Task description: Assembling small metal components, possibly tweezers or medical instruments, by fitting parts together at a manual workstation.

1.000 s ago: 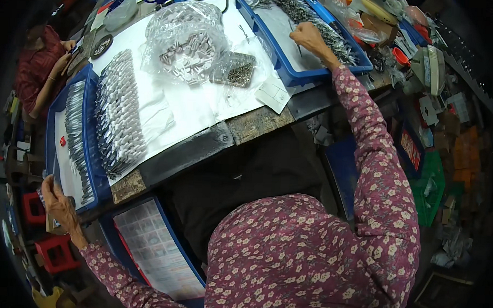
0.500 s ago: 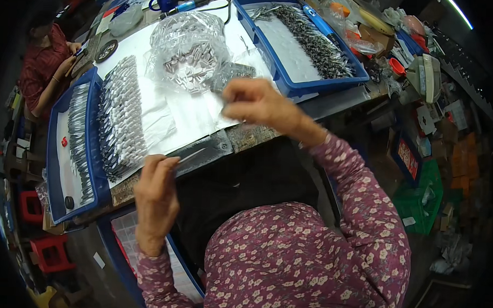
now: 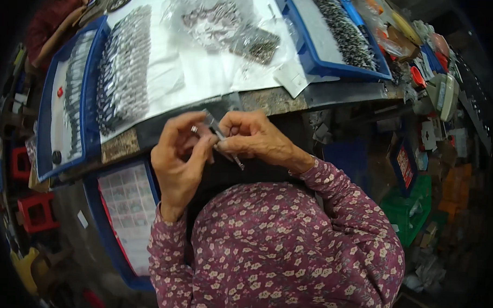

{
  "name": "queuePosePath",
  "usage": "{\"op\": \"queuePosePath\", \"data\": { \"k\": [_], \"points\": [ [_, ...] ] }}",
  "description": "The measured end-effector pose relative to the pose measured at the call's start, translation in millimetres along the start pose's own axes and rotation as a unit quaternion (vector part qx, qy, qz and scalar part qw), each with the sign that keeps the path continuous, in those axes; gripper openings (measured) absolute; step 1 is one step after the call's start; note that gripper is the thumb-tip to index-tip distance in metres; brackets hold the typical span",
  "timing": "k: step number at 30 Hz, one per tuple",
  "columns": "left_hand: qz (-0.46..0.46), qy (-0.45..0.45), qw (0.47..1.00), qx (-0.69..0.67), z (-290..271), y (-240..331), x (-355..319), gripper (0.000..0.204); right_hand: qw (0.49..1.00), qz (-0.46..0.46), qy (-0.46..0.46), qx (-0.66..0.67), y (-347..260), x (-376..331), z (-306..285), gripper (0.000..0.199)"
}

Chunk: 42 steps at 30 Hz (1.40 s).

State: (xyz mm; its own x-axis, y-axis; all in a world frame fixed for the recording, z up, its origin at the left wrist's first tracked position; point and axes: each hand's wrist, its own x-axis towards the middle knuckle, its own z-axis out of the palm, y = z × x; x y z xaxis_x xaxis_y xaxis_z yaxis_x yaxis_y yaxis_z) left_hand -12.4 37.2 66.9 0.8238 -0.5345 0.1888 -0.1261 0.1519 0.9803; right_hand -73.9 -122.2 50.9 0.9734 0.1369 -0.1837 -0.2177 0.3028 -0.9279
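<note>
My left hand and my right hand are close together in front of the bench edge. Between them is a slim silvery metal piece, slanting down toward my lap. My right thumb and fingers pinch it near its middle. My left fingertips are closed at its upper part, with a small shiny bit showing among the fingers. Blur hides the piece's exact kind. Beyond my hands, a clear plastic bag of small pale tubular parts lies on white paper, next to a smaller bag of tiny metal parts.
Rows of slim pieces with white sleeves lie at left beside a blue tray. Another blue tray at right holds dark slender pieces. A compartment box sits below the bench. A co-worker's arm shows at far left.
My right hand has come back from above the bags to meet my left hand. My left hand has moved up and right with the slim metal piece. The view has shifted.
</note>
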Motion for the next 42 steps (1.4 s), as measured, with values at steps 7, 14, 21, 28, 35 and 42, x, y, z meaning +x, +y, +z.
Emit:
{"op": "queuePosePath", "data": {
  "k": [7,14,21,28,35,42],
  "points": [
    [-0.14,0.036,0.967,-0.212,-4.9,-27.2,1.6,0.016,0.996,-0.033,0.058,-0.06,8.3,-3.0,6.8,0.014],
    [-0.141,0.053,0.955,-0.257,-4.6,-42.5,-4.3,0.012,0.959,-0.129,0.109,-0.228,23.7,1.6,5.9,0.021],
    [-0.156,0.063,0.956,-0.242,-4.6,-47.3,-7.7,0.011,0.941,-0.201,0.095,-0.253,26.4,5.7,11.7,0.036],
    [-0.166,0.072,0.955,-0.236,-1.4,-51.0,-7.9,0.012,0.949,-0.178,0.082,-0.246,30.4,8.5,9.4,0.045],
    [-0.173,0.082,0.952,-0.24,1.0,-58.6,-6.6,0.014,0.965,-0.133,0.075,-0.213,30.5,9.4,7.6,0.046],
    [-0.183,0.086,0.948,-0.246,2.1,-60.4,-5.7,0.014,0.968,-0.125,0.07,-0.205,31.2,10.7,7.4,0.045]
  ]
}}
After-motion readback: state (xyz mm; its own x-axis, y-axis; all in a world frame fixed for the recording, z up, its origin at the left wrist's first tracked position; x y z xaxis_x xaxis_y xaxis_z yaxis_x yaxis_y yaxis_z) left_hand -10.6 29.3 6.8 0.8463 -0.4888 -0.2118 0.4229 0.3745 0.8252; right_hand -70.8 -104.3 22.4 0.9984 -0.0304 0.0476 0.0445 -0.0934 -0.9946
